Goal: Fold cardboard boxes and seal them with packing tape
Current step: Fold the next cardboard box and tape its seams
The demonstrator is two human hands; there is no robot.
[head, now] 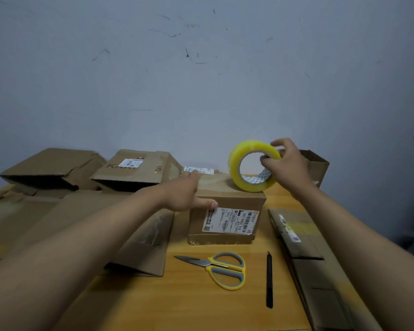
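While a right hand [288,163] holds a roll of yellow packing tape [252,166] on edge atop a small cardboard box [227,199], the left hand [185,192] lies flat on the box's top.

Right grip: fingers curled through the roll's core and over its rim. Left grip: wide, fingers straight, thumb over the front edge above a shipping label [230,220]. The box sits mid-worktop [201,306]; yellow-handled scissors [221,268] and a black pen [269,280] lie in front, flattened cartons [320,271] at right, more opened boxes [134,168] along the wall.
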